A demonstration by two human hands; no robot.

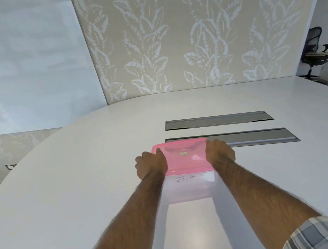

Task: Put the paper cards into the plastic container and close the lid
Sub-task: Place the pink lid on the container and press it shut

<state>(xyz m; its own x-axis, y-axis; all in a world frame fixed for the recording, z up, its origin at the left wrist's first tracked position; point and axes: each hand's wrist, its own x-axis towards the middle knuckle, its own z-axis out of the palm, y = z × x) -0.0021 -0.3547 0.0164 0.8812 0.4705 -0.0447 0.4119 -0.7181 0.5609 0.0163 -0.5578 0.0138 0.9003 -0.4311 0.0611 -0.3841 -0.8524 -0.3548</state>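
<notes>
Left thumb (159,152) lies flat on top of the pink lid (185,157) at its far left corner. The other fingers curl down over the lid's left edge, clamped on it. Left hand (151,164) sits knuckles-up against the container's left side. Right hand (220,151) mirrors it: fingers bent over the lid's right edge, gripping, with the fingertips hidden behind the back of the hand. Both forearms run straight in from the near edge of the table (83,174), with plaid sleeves (322,233) at the elbows.

The lid sits level on the clear plastic container (189,191). A paper card (185,178) shows through the near wall, hand-lettered "ZEBRA"; any others cannot be made out. The container stands about mid-table, just on the near side of two grey recessed hatches (252,136).

Beyond the far edge is leaf-patterned wall (190,39). An office chair (316,51) stands past the far right corner.
</notes>
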